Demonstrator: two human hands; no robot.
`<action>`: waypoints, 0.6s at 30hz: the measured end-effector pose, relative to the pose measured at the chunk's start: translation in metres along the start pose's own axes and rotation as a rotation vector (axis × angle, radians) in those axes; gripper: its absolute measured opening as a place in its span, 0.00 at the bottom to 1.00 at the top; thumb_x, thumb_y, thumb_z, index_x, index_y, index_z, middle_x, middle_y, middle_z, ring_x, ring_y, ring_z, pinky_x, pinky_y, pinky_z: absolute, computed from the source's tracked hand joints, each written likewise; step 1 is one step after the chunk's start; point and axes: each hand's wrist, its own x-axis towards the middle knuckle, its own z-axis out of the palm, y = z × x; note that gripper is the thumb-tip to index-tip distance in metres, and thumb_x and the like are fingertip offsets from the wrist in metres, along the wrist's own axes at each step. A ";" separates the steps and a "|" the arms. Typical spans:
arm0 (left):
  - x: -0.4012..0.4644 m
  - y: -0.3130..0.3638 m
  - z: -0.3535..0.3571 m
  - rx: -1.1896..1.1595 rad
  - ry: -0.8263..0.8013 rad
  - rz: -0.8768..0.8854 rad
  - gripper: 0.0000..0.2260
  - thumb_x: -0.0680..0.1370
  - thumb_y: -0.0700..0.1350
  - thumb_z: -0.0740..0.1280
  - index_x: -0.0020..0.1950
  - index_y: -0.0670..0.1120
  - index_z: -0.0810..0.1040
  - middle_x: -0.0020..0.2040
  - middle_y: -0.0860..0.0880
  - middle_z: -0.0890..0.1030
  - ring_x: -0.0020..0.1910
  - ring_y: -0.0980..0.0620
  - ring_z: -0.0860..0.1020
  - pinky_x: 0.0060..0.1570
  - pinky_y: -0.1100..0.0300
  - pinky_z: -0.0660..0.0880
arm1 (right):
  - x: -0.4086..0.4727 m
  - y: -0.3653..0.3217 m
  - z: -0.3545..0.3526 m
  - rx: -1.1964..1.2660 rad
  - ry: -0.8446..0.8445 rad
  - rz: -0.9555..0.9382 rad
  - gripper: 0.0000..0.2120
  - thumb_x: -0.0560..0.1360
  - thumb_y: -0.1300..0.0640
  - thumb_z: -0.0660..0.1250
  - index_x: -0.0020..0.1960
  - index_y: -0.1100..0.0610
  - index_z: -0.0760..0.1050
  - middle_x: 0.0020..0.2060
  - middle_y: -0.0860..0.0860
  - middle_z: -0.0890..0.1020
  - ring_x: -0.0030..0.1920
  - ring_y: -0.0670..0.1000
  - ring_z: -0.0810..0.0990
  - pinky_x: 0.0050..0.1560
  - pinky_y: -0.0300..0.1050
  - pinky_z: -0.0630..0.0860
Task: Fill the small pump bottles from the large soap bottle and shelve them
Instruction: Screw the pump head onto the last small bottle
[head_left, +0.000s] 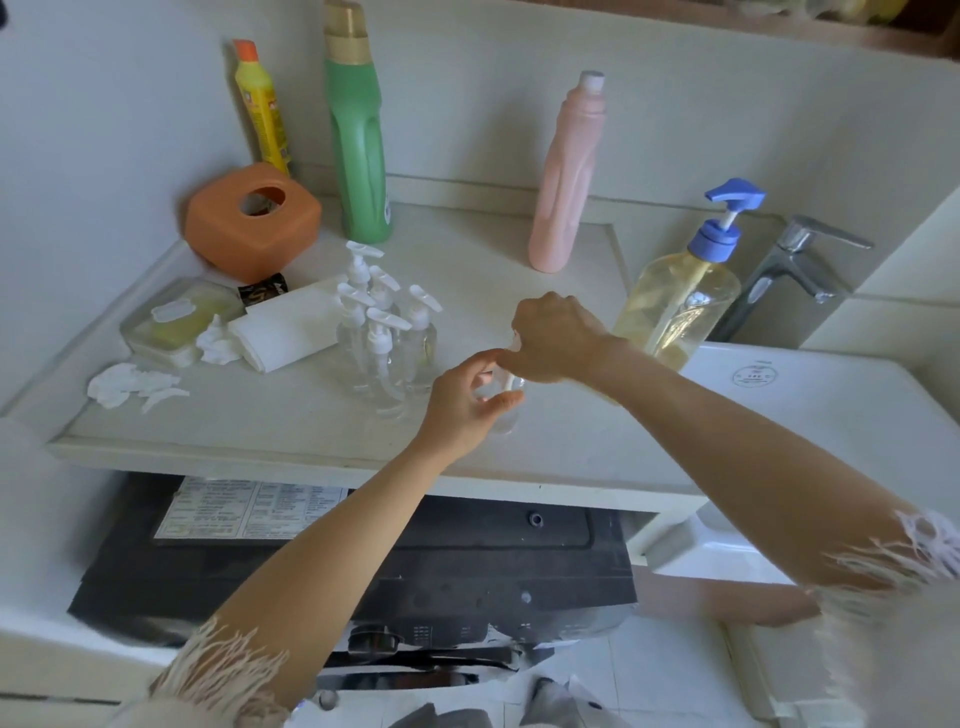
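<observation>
A small clear pump bottle (506, 415) stands on the white counter (291, 431) near its front edge. My left hand (467, 405) curls round the bottle's body. My right hand (553, 338) grips its white pump top from above and hides most of it. A cluster of several small clear pump bottles (387, 338) with white pumps stands just to the left. The large soap bottle (675, 306), clear with yellowish liquid and a blue pump, stands to the right, behind my right forearm.
At the back stand a pink bottle (566, 176), a green bottle (358, 140) and a yellow bottle (262, 109). An orange tissue holder (252, 223), a soap box (176, 322), a folded white cloth and crumpled tissues lie left. A tap (795, 270) and basin are right.
</observation>
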 end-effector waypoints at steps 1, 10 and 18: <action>0.002 0.001 0.002 -0.006 -0.004 -0.011 0.20 0.74 0.49 0.73 0.65 0.53 0.74 0.58 0.59 0.77 0.57 0.56 0.75 0.47 0.82 0.66 | -0.001 0.002 0.001 0.029 0.018 0.038 0.21 0.76 0.39 0.60 0.46 0.58 0.76 0.38 0.51 0.76 0.41 0.55 0.75 0.41 0.46 0.72; 0.004 0.037 -0.004 0.019 0.161 0.166 0.29 0.71 0.39 0.75 0.70 0.42 0.69 0.66 0.47 0.74 0.65 0.53 0.73 0.66 0.63 0.68 | -0.046 0.072 0.010 0.696 0.724 0.205 0.16 0.77 0.51 0.62 0.35 0.61 0.70 0.28 0.52 0.74 0.32 0.53 0.72 0.37 0.45 0.68; 0.057 0.139 0.036 0.330 0.046 0.326 0.26 0.72 0.43 0.74 0.68 0.41 0.73 0.62 0.43 0.78 0.58 0.46 0.79 0.58 0.60 0.71 | -0.055 0.174 0.041 1.038 0.610 0.521 0.42 0.68 0.62 0.72 0.75 0.54 0.54 0.68 0.53 0.67 0.67 0.56 0.69 0.67 0.54 0.70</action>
